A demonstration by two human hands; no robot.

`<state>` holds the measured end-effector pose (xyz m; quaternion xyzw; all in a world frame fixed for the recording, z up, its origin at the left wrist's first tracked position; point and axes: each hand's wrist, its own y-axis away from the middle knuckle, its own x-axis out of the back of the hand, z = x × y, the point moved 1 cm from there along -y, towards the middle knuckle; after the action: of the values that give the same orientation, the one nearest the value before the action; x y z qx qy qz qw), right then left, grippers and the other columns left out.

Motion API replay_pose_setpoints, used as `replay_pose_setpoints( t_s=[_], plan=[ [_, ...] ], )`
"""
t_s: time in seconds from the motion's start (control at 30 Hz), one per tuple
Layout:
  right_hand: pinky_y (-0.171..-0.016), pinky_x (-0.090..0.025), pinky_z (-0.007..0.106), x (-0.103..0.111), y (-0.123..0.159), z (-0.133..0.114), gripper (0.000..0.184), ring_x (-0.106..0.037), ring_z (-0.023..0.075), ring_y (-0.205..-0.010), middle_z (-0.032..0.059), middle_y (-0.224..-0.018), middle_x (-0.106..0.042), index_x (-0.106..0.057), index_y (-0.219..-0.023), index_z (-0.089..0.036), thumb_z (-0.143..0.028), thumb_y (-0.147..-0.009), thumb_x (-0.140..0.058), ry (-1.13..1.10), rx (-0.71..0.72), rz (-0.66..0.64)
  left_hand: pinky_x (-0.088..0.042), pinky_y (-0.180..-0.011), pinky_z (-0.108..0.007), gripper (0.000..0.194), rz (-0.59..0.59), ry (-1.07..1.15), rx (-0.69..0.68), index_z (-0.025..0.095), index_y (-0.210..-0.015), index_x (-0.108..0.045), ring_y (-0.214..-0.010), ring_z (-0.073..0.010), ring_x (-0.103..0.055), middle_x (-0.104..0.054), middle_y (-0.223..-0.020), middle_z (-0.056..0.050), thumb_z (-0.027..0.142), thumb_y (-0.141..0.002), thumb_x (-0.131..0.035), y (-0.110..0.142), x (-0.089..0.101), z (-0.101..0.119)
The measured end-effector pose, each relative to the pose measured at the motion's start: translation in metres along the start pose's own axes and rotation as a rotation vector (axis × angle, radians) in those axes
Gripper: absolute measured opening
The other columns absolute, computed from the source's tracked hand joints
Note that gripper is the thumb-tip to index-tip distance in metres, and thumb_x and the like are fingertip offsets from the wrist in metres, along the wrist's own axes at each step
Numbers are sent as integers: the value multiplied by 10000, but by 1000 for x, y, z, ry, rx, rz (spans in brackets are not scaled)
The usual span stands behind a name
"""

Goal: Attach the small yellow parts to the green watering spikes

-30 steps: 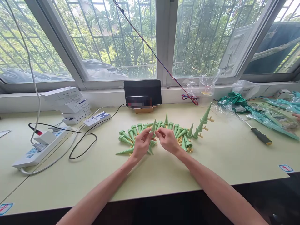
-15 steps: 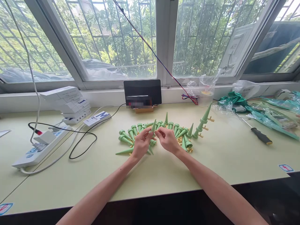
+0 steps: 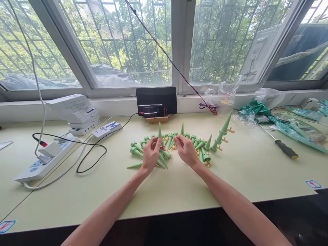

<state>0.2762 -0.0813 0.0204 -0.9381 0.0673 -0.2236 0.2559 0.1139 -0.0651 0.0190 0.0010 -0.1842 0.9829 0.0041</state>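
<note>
My left hand [image 3: 151,155] is closed around a green plastic watering spike [image 3: 160,131], whose tip points up. To its right, my right hand [image 3: 187,150] is curled with thumb and fingertips together; whatever is between them is hidden. More green spikes [image 3: 136,151] with yellow valves lie in an arc around and behind both hands. Past my right hand, a stack of nested spikes [image 3: 221,132] leans upward with yellow valves sticking out. A single spike [image 3: 208,142] stands point-up beside that stack.
A phone [image 3: 155,112] and a black tablet [image 3: 169,97] stand by the window. At left are a power strip [image 3: 48,159], a looped cable and stacked white boxes [image 3: 82,114]. On the right lie a screwdriver [image 3: 285,149] and teal plastic packets [image 3: 294,131].
My left hand has moved slightly left with the spike, which now stands more upright. My right hand has drawn away to the right, widening the gap between the hands.
</note>
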Motion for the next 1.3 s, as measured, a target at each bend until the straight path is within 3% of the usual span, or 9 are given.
replay_pose_setpoints(
  t_s=[0.17, 0.43, 0.6, 1.1, 1.3],
  plan=[
    [-685, -407, 255, -6, 2, 9, 148, -550, 146, -696, 44, -837, -658, -634, -854, -169, -174, -920, -503, 214, -7, -187, -538, -568, -259, 306, 45, -30, -2, 176, -915, -604, -589, -132, -621, -633, -808, -19, 476, -862, -623, 0, 1, 2],
    [-750, -415, 270, -10, 6, 16, 116, -595, 175, -857, 70, -953, -664, -649, -965, -164, -186, -874, -581, 356, -56, -375, -503, -586, -265, 270, 0, -92, -20, 185, -932, -597, -554, -127, -603, -636, -773, -3, 451, -885, -602, 7, -4, 2],
    [-748, -408, 267, -9, 8, 12, 130, -601, 192, -914, 71, -962, -663, -647, -995, -179, -197, -882, -586, 394, -74, -405, -501, -578, -259, 265, -4, -82, -14, 183, -917, -586, -548, -119, -595, -643, -797, -7, 446, -885, -604, 7, -5, 1],
    [-670, -359, 243, -8, 10, 8, 65, -573, 174, -824, 55, -901, -625, -636, -904, -194, -189, -899, -571, 465, -39, -430, -519, -544, -263, 271, -33, -27, 10, 194, -884, -552, -561, -130, -626, -643, -834, -12, 441, -842, -655, 10, -7, 2],
    [-636, -342, 253, -9, 10, 11, 87, -557, 175, -783, 56, -861, -603, -619, -857, -187, -169, -885, -538, 504, -38, -419, -496, -439, -247, 300, -127, 39, 61, 209, -949, -494, -460, -132, -590, -580, -637, 41, 461, -860, -632, 13, -11, 6]
  ],
)
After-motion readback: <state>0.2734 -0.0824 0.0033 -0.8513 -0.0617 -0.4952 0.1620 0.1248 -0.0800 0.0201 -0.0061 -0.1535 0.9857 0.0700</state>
